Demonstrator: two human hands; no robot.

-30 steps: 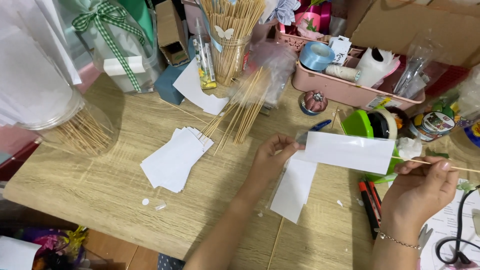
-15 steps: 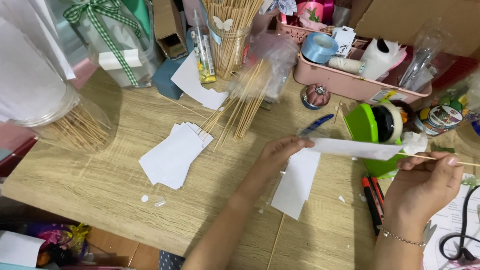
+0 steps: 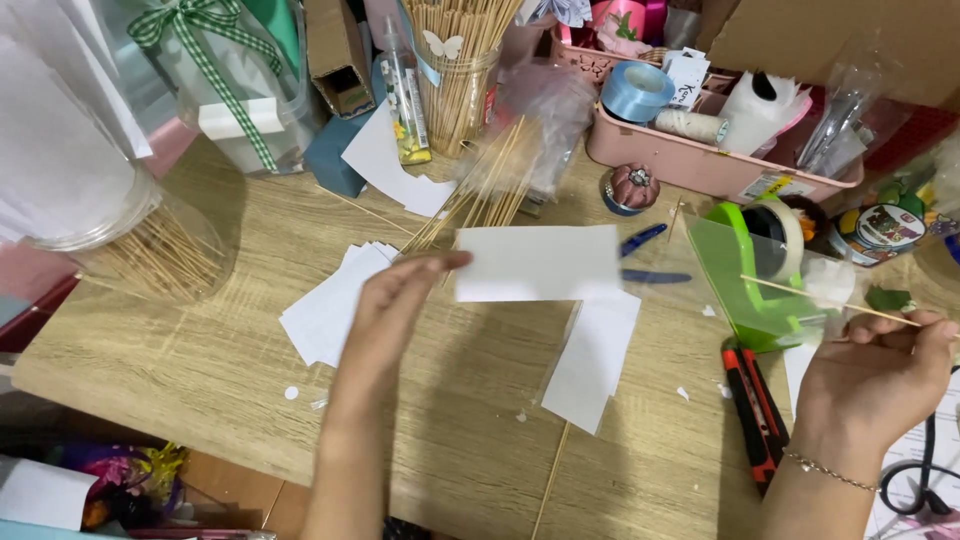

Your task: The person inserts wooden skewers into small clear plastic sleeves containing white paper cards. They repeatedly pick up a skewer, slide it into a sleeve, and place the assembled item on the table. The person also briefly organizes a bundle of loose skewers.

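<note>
My left hand (image 3: 395, 305) holds a white paper rectangle (image 3: 540, 262) by its left edge, lifted above the wooden table (image 3: 200, 340). My right hand (image 3: 880, 375) pinches a thin bamboo skewer (image 3: 810, 295) that points up and left, with a piece of clear tape hanging near it. Another white paper strip (image 3: 593, 360) lies on the table below the lifted one. A stack of white paper pieces (image 3: 330, 310) sits to the left of my left hand.
A green tape dispenser (image 3: 755, 275) stands right of centre. A red and black cutter (image 3: 750, 415) lies beside my right wrist. Loose skewers (image 3: 485, 190), a glass jar of skewers (image 3: 455, 70), a pink basket (image 3: 700, 160) and blue scissors (image 3: 650, 255) sit behind.
My left hand carried the white paper rectangle leftward, away from my right hand. The right hand kept the skewer and stayed near the table's right side.
</note>
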